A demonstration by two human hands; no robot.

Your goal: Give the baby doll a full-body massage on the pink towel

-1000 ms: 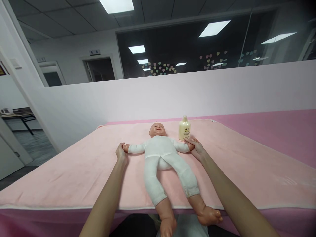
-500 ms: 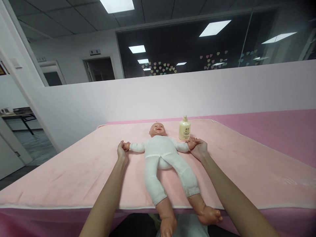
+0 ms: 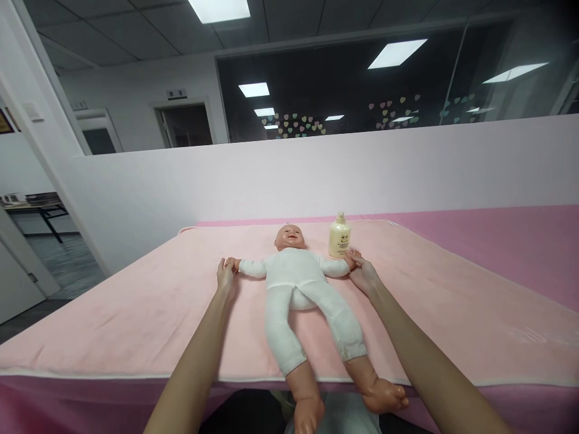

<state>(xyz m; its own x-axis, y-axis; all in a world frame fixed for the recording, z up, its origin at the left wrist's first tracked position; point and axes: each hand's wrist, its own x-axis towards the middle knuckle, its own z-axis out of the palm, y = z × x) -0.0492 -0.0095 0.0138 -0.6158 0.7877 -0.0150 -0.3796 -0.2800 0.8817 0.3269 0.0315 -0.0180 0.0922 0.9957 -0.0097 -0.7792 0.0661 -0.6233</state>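
A baby doll (image 3: pixel 296 271) with a white cloth body lies on its back, arms spread, head toward the wall and feet over the table's front edge. My left hand (image 3: pixel 225 275) is closed around the doll's hand on the left of the view. On the other side, my right hand (image 3: pixel 363 274) grips the doll's other hand between thumb and fingers. Just behind that hand stands a pale yellow pump-top bottle (image 3: pixel 339 236), upright, with small dark print on its front.
A pink blanket (image 3: pixel 136 313) with a white edge covers the table. Behind it rises a low white wall (image 3: pixel 316 175) with dark glass above. A side table (image 3: pixel 38 208) stands beyond an opening at the left.
My right hand has shifted slightly, its fingers drawn closer around the doll's hand. My left hand keeps its hold, and the doll and bottle stay in place.
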